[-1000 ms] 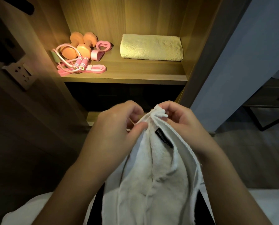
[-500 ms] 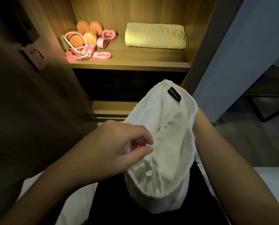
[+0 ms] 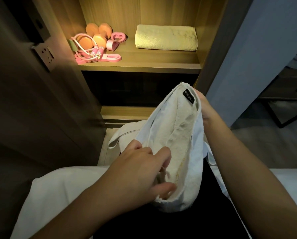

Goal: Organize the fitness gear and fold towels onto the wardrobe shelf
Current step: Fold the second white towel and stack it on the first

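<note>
Head view: white towel held mid-fold in front of the wardrobe, below the lit shelf.

The left grip [image 3: 140, 171] pinches the lower part of the white towel [image 3: 175, 144]. The right grip [image 3: 206, 107] grasps its upper corner beside the black label [image 3: 188, 96], with the fingers mostly hidden behind the cloth. The towel hangs between both grips, doubled lengthwise, above the person's lap and well apart from the shelf [image 3: 139, 67]. On the shelf, the orange dumbbells [image 3: 99, 34], pink jump rope [image 3: 92, 54] and pink band [image 3: 112, 57] sit grouped at the left end. A folded yellow towel [image 3: 165, 37] lies at the right end, near the rear edge. Judged status: gear placement and one towel appear complete. Outstanding: complete the fold of the white towel and place it on the shelf.
</note>
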`<control>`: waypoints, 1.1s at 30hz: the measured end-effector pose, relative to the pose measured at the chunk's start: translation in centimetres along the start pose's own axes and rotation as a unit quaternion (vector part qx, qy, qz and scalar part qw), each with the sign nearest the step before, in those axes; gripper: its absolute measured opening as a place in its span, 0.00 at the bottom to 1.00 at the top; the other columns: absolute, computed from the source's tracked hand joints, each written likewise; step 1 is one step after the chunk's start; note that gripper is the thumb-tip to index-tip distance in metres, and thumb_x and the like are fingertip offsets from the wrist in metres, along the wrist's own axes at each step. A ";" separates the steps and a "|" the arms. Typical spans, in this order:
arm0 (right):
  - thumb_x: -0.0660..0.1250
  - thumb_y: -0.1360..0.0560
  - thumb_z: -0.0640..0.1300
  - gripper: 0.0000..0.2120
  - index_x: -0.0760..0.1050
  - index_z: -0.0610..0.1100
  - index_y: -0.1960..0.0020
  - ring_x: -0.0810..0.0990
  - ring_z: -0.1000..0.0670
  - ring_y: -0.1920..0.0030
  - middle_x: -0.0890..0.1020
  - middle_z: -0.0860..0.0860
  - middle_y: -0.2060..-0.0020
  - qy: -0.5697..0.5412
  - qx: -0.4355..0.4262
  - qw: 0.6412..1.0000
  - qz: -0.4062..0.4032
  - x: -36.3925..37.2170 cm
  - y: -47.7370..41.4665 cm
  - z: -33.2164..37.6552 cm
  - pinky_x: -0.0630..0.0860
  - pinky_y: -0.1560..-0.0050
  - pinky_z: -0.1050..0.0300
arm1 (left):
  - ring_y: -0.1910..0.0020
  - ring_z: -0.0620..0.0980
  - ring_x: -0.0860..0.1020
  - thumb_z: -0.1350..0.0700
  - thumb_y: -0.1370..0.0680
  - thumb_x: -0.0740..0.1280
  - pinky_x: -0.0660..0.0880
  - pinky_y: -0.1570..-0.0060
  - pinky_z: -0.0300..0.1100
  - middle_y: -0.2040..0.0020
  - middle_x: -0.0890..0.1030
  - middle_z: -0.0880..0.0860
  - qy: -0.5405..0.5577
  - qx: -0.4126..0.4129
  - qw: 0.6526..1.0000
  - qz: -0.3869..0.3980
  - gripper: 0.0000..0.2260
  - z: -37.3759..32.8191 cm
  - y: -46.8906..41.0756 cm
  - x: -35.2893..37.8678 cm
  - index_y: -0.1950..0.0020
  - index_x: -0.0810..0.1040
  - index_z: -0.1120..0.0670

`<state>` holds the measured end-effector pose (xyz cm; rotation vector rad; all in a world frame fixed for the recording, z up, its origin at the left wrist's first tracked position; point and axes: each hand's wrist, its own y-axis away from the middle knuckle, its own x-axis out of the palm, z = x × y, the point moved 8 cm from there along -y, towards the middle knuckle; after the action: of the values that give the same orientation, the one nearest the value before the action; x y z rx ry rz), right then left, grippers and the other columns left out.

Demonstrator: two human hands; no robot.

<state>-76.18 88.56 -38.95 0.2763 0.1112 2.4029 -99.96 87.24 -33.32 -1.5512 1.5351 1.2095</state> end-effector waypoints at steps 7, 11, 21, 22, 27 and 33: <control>0.63 0.21 0.39 0.24 0.78 0.50 0.74 0.74 0.61 0.78 0.76 0.58 0.79 -0.008 0.012 1.000 0.011 -1.2 0.0 -1.1 0.72 0.74 0.68 | 0.51 0.38 0.72 0.38 0.20 0.53 0.58 0.42 0.40 0.53 0.81 0.39 -0.047 0.050 0.998 -0.008 0.17 0.4 -0.8 1.1 0.45 0.79 0.41; 0.56 0.19 0.33 0.20 0.68 0.45 0.68 0.71 0.62 0.83 0.71 0.57 0.85 0.043 0.038 0.997 -0.057 -2.2 -0.8 -0.3 0.69 0.75 0.67 | 0.57 0.35 0.77 0.38 0.29 0.66 0.74 0.49 0.37 0.57 0.82 0.38 0.071 0.008 0.997 -0.018 0.15 1.8 -1.4 -0.7 0.46 0.82 0.41; 0.66 0.21 0.43 0.06 0.81 0.47 0.51 0.81 0.58 0.66 0.83 0.56 0.65 0.015 -0.187 0.982 0.005 -2.4 -1.4 14.6 0.78 0.64 0.63 | 0.60 0.42 0.81 0.61 0.27 0.73 0.79 0.61 0.36 0.56 0.82 0.41 0.069 0.091 0.992 -0.051 0.11 3.8 -3.2 -12.3 0.48 0.83 0.48; 0.66 0.21 0.46 0.06 0.80 0.45 0.48 0.82 0.56 0.63 0.84 0.54 0.62 0.030 -0.195 0.980 0.001 -2.6 -1.4 16.3 0.79 0.61 0.61 | 0.60 0.43 0.81 0.61 0.26 0.72 0.79 0.61 0.37 0.54 0.81 0.41 0.074 0.100 0.991 -0.057 0.11 4.0 -3.5 -14.0 0.47 0.81 0.48; 0.69 0.28 0.53 0.21 0.77 0.43 0.39 0.82 0.45 0.46 0.81 0.44 0.45 0.067 -0.211 0.974 -0.045 -3.8 -2.4 22.3 0.80 0.46 0.49 | 0.54 0.42 0.75 0.57 0.21 0.65 0.75 0.56 0.38 0.50 0.76 0.42 0.036 0.100 0.992 -0.065 0.09 6.5 -5.9 -20.3 0.45 0.74 0.43; 0.69 0.30 0.54 0.20 0.77 0.44 0.43 0.82 0.47 0.48 0.82 0.47 0.50 0.090 -0.268 0.956 -0.076 -4.5 -4.3 29.3 0.80 0.44 0.48 | 0.57 0.43 0.77 0.59 0.20 0.64 0.75 0.61 0.39 0.52 0.76 0.43 0.076 0.067 0.977 -0.187 0.11 9.3 -7.7 -28.7 0.41 0.71 0.44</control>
<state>-63.42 88.90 -11.89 -0.1979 -0.4194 2.1983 -91.06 108.01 -11.88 -1.7737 1.3071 0.7766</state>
